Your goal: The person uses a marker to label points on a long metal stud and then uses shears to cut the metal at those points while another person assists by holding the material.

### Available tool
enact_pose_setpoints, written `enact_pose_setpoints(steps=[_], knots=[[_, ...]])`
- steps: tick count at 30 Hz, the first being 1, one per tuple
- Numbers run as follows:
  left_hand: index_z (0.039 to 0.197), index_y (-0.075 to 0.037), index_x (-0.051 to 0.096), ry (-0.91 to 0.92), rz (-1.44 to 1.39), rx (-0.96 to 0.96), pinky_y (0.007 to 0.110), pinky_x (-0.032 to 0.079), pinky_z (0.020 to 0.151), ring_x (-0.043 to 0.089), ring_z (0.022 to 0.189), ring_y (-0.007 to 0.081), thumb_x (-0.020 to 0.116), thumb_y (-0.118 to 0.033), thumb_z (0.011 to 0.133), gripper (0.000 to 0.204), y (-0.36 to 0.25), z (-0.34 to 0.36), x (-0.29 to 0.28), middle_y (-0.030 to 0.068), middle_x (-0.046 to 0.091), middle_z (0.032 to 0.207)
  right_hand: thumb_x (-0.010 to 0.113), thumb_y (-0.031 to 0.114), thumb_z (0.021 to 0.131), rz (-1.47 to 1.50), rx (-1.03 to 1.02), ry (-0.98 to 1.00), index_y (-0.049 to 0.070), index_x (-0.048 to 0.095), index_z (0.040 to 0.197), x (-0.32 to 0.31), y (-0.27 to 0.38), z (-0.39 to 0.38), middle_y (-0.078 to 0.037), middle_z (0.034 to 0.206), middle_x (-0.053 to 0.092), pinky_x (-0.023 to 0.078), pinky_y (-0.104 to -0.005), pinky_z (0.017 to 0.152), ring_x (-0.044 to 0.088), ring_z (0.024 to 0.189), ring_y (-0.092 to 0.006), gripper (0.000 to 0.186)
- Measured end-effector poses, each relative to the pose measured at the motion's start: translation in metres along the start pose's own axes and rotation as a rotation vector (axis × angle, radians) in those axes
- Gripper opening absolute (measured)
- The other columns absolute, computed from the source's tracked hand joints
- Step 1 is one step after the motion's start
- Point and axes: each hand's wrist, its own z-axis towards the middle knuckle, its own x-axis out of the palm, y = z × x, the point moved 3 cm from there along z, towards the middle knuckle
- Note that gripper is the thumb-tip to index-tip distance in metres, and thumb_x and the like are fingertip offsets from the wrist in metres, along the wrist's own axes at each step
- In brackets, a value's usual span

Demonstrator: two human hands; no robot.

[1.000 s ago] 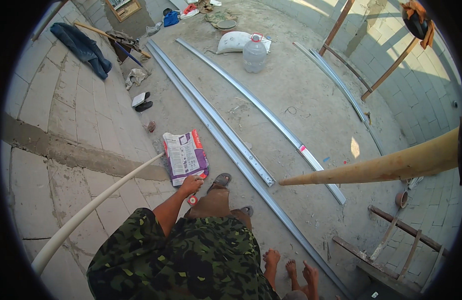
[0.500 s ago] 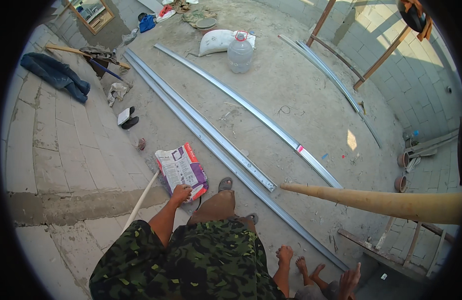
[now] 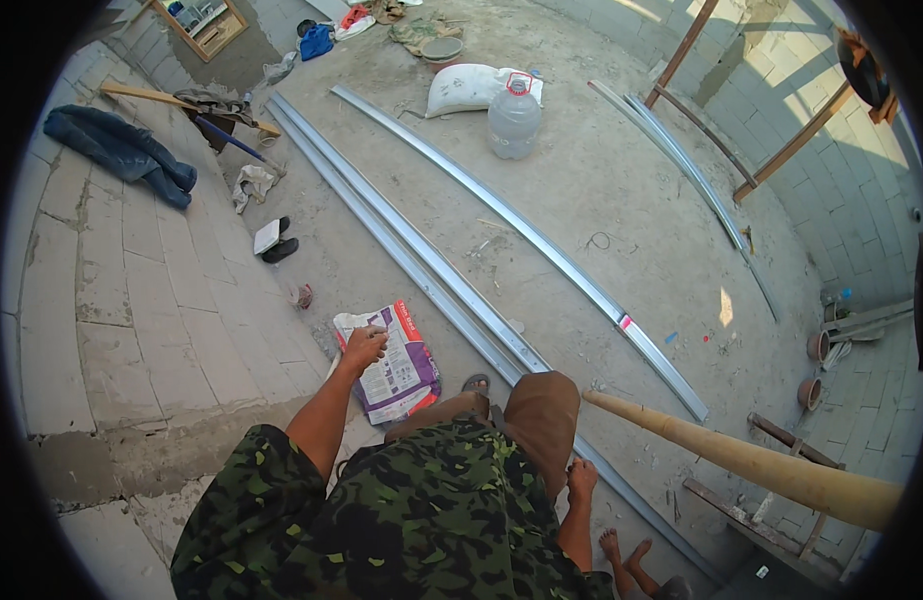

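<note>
My left hand [image 3: 363,350] hangs in front of a white, purple and red paper sack [image 3: 409,372] lying by the wall. Its fingers are loosely bent and a little apart, with nothing seen in them. I cannot tell whether it touches the sack. Beside my raised right knee, my right hand [image 3: 581,480] is curled closed, and no object shows in it. A silvery metal channel [image 3: 641,505] runs along the floor past that hand. A second channel [image 3: 451,285] lies alongside it.
Another channel [image 3: 541,240] with a pink mark lies farther right. A bamboo pole [image 3: 741,455] slants in from the right. A clear water jug [image 3: 513,125] stands near a white sack [image 3: 463,90]. A co-worker's bare feet [image 3: 621,550] show at the lower right.
My right knee has come up and forward. My left hand sits higher over the paper sack, its fingers loosened. The co-worker's raised hand has left the view, and the scene has shifted slightly right and down.
</note>
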Motion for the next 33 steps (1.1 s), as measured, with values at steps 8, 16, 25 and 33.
enact_pose_setpoints(steps=[8, 16, 25, 33], knots=[[0.11, 0.003, 0.064, -0.104, -0.046, -0.231, 0.025, 0.046, 0.048, 0.056, 0.056, 0.012, 0.06, -0.017, 0.088, 0.03, 0.056, -0.031, -0.005, 0.0074, 0.062, 0.074, 0.053, 0.028, 0.086, -0.311, -0.248, 0.108, -0.007, 0.066, 0.082, 0.014, 0.066, 0.046, -0.025, 0.077, 0.065, 0.049, -0.0459, 0.067, 0.065, 0.073, -0.0371, 0.037], [0.109, 0.004, 0.064, -0.31, -0.17, -0.378, 0.025, 0.046, 0.048, 0.057, 0.056, 0.0128, 0.059, -0.016, 0.087, 0.03, 0.054, -0.028, 0.033, 0.0081, 0.062, 0.074, 0.054, 0.025, 0.084, -0.451, -0.352, 0.256, -0.005, 0.068, 0.088, 0.038, 0.113, 0.199, -0.025, 0.087, 0.067, 0.049, -0.0486, 0.08, 0.065, 0.085, -0.0419, 0.033], [0.108, 0.003, 0.067, -0.339, -0.064, -0.355, 0.03, 0.05, 0.057, 0.062, 0.061, 0.015, 0.061, -0.019, 0.085, 0.032, -0.118, 0.037, 0.126, 0.0102, 0.066, 0.081, 0.054, 0.016, 0.088, -0.19, -0.15, 0.335, -0.004, 0.06, 0.094, -0.016, 0.318, 0.389, -0.009, 0.073, 0.059, 0.043, -0.0277, 0.042, 0.058, 0.054, -0.0166, 0.023], [0.113, 0.005, 0.064, -0.375, 0.053, -0.191, 0.031, 0.053, 0.065, 0.063, 0.067, 0.0165, 0.06, -0.02, 0.085, 0.037, -0.222, 0.072, 0.154, 0.0131, 0.067, 0.087, 0.051, 0.014, 0.088, -0.097, -0.157, 0.331, -0.002, 0.056, 0.097, -0.054, 0.469, 0.474, -0.009, 0.073, 0.056, 0.041, -0.0265, 0.041, 0.055, 0.052, -0.0156, 0.019]])
